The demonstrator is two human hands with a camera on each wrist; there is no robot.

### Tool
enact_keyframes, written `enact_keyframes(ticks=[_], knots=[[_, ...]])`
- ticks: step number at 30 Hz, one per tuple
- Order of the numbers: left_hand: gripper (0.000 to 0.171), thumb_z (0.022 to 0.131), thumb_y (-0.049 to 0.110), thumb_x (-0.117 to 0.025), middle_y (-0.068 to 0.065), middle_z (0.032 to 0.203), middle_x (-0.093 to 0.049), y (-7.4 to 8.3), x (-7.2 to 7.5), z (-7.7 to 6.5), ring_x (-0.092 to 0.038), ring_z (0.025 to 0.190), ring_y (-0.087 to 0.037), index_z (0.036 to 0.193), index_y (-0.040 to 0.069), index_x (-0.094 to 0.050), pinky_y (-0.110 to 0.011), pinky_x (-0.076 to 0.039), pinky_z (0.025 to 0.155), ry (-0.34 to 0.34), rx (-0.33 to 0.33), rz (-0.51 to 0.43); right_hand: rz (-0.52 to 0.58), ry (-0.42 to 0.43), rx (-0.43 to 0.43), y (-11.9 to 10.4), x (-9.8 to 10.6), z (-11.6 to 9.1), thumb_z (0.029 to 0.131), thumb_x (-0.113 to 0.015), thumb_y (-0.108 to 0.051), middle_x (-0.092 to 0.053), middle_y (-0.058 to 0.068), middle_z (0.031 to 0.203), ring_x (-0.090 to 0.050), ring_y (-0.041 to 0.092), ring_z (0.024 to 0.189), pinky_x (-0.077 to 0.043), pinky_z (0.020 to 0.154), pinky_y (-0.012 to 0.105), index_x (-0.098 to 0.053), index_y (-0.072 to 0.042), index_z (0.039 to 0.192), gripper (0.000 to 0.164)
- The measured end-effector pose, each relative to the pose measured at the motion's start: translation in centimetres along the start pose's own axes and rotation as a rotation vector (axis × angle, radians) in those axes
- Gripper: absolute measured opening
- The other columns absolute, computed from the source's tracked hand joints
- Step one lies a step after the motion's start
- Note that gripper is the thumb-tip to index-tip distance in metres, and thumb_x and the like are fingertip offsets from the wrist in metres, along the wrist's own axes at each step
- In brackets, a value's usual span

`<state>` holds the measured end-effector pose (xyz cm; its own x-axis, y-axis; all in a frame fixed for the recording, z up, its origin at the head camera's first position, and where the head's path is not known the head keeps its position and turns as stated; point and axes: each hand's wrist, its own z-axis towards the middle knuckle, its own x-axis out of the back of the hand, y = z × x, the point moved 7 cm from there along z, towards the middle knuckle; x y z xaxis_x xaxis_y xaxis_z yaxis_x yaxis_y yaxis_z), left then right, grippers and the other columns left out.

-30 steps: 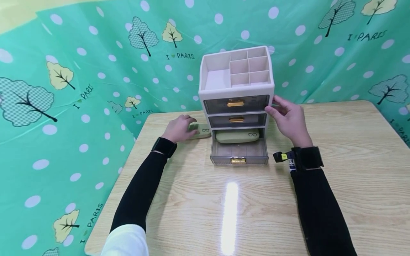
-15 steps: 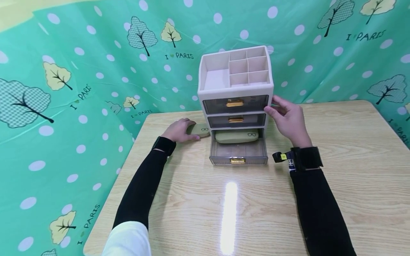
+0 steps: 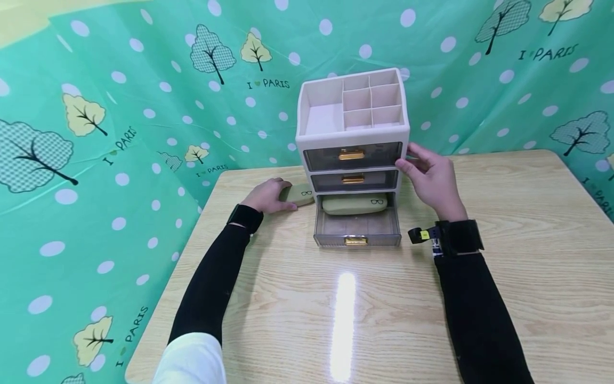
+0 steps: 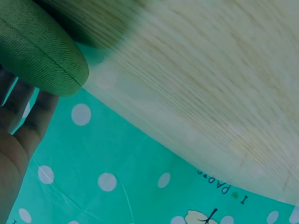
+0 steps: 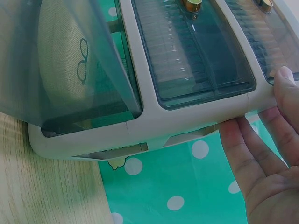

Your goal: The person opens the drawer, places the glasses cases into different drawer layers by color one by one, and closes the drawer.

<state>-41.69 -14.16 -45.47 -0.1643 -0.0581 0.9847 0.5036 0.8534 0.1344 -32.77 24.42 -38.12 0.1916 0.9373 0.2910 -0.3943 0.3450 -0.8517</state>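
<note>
A white desktop drawer organizer stands at the back of the table, its bottom drawer pulled out. Inside that drawer lies a green glasses case with a small glasses print. Just left of the organizer, my left hand holds a second green glasses case, thumb in front and fingers behind. The left wrist view shows fingers against this case's rounded end. My right hand grips the organizer's right side, thumb on its front frame and fingers along the side wall.
The upper two drawers are closed and have gold handles. The organizer's top holds divided compartments. A green patterned cloth hangs behind and left of the wooden table.
My left hand has shifted slightly, with its thumb now in front of the case. The case beside the organizer has turned a little. My right hand keeps its place.
</note>
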Motion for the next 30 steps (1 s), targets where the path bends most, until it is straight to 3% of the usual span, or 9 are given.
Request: enact_keyframes(ticks=[18,25,30], knots=[[0.082,0.091,0.055,-0.073,-0.023,0.139,-0.055,-0.4,-0.4,-0.3,-0.055,0.126,-0.037,0.144,-0.004,-0.051,-0.048,-0.046,0.106,0.005,0.014,0.009,-0.016,0.013,-0.001,0.1,0.2,0.0,0.098,-0.071,-0.028,-0.067,0.009,0.134,-0.069,0.019,0.115,-0.055,0.091,0.02,-0.062,-0.023,0.142,0.046],[0.083,0.09,0.056,-0.073,-0.022,0.138,-0.057,-0.5,0.9,-1.5,-0.056,0.124,-0.036,0.144,-0.003,-0.052,-0.05,-0.046,0.105,0.044,0.022,0.012,-0.011,0.011,-0.003,0.1,0.1,0.2,0.098,-0.071,-0.029,-0.067,0.008,0.134,-0.069,0.019,0.115,-0.055,0.091,0.021,-0.062,-0.023,0.142,0.045],[0.079,0.089,0.055,-0.075,-0.019,0.131,-0.059,-0.3,2.3,-2.5,-0.058,0.112,-0.032,0.141,-0.001,-0.055,-0.047,-0.05,0.093,0.091,0.003,0.024,0.006,0.013,0.014,0.0,0.2,0.3,0.097,-0.072,-0.025,-0.068,0.011,0.133,-0.07,0.017,0.113,-0.055,0.09,0.019,-0.062,-0.019,0.142,0.046]])
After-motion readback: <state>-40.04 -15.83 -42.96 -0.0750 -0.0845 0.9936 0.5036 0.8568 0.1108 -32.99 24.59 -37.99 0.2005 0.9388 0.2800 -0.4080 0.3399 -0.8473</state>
